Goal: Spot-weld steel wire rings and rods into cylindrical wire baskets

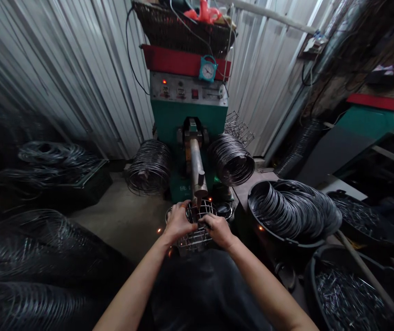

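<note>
Both arms reached forward; the left hand [178, 224] and right hand [218, 230] gripped a small wire basket [197, 232] under the green machine [189, 119].

Corrugated metal walls [79, 69], concrete floor [124, 220].

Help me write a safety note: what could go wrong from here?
1. The left hand and right hand, both bare, grip the wire basket right under the tip of the machine's metal arm; fingers could get pinched or burnt.
2. Sparks glow close to the bare forearms and might sting skin.
</note>
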`<state>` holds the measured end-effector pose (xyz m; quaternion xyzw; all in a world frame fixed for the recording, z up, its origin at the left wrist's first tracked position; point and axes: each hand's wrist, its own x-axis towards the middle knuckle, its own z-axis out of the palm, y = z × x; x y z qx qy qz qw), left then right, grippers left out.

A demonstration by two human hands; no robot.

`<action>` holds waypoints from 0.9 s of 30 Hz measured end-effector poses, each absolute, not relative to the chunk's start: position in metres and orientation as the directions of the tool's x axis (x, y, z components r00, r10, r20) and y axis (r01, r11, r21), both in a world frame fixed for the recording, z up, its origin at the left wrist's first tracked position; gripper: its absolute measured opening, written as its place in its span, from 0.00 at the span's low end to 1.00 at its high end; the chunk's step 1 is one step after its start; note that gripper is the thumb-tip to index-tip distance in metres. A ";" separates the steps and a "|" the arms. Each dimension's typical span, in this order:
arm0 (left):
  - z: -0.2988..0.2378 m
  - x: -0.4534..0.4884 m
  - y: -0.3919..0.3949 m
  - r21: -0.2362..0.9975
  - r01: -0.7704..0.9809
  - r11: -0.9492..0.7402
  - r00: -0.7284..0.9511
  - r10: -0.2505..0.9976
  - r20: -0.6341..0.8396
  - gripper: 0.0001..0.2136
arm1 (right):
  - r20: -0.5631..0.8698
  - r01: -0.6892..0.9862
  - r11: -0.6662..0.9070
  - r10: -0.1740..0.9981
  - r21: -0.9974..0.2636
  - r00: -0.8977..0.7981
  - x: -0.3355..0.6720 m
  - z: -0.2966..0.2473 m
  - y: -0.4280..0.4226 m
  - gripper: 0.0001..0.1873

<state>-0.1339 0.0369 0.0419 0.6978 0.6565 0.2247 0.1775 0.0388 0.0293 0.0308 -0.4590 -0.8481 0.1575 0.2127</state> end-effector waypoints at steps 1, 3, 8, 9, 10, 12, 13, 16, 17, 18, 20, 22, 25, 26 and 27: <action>0.043 -0.133 0.039 0.536 0.842 -0.057 0.017 0.997 0.079 0.38 | 0.213 0.722 0.511 0.857 -0.466 -0.469 0.037 0.031 0.032 0.16; 0.045 -0.133 0.046 0.538 0.842 -0.034 0.001 0.998 0.062 0.38 | 0.213 0.724 0.482 0.874 -0.493 -0.436 0.035 0.033 0.038 0.14; 0.042 -0.135 0.056 0.568 0.823 -0.023 0.001 0.999 0.038 0.38 | 0.330 0.543 0.381 0.924 -0.748 -0.193 0.042 0.026 0.030 0.13; 0.041 -0.136 0.057 0.570 0.821 -0.023 -0.002 0.999 0.044 0.39 | 0.297 0.473 0.302 0.951 -0.828 -0.087 0.046 0.021 0.024 0.14; 0.040 -0.136 0.058 0.571 0.821 -0.026 -0.006 0.999 0.053 0.39 | 0.216 0.384 0.196 0.976 -0.902 0.011 0.051 0.015 0.017 0.15; 0.039 -0.137 0.059 0.565 0.825 -0.026 -0.021 0.997 0.077 0.40 | -0.041 0.165 -0.060 0.992 -0.984 0.115 0.062 0.002 0.003 0.14; 0.039 -0.137 0.061 0.561 0.828 -0.022 -0.030 0.996 0.084 0.40 | -0.170 0.050 -0.176 0.979 -0.983 0.113 0.067 -0.004 -0.002 0.14; 0.042 -0.138 0.066 0.560 0.828 0.003 -0.052 0.996 0.072 0.38 | -0.383 -0.230 -0.362 0.922 -0.904 0.057 0.080 -0.016 -0.012 0.16; 0.043 -0.138 0.067 0.563 0.826 0.014 -0.058 0.996 0.061 0.37 | -0.405 -0.296 -0.371 0.913 -0.880 0.058 0.084 -0.018 -0.014 0.17; 0.044 -0.138 0.069 0.565 0.825 0.023 -0.064 0.997 0.053 0.37 | -0.413 -0.350 -0.366 0.908 -0.862 0.067 0.087 -0.019 -0.015 0.18; 0.047 -0.136 0.071 0.563 0.826 0.036 -0.073 0.996 0.044 0.37 | -0.424 -0.429 -0.347 0.901 -0.834 0.095 0.093 -0.020 -0.018 0.18; 0.049 -0.135 0.073 0.558 0.829 0.041 -0.075 0.996 0.038 0.37 | -0.448 -0.487 -0.339 0.885 -0.805 0.124 0.100 -0.019 -0.023 0.16; 0.047 -0.139 0.074 0.587 0.809 0.031 -0.054 0.998 0.022 0.39 | -0.499 -0.561 -0.345 0.855 -0.752 0.143 0.114 -0.017 -0.030 0.13; 0.044 -0.143 0.073 0.614 0.789 0.018 -0.042 0.999 0.025 0.41 | -0.508 -0.579 -0.351 0.852 -0.736 0.129 0.119 -0.017 -0.031 0.13; 0.039 -0.148 0.071 0.651 0.759 0.003 -0.036 0.999 0.037 0.44 | -0.510 -0.589 -0.359 0.853 -0.724 0.107 0.123 -0.017 -0.032 0.12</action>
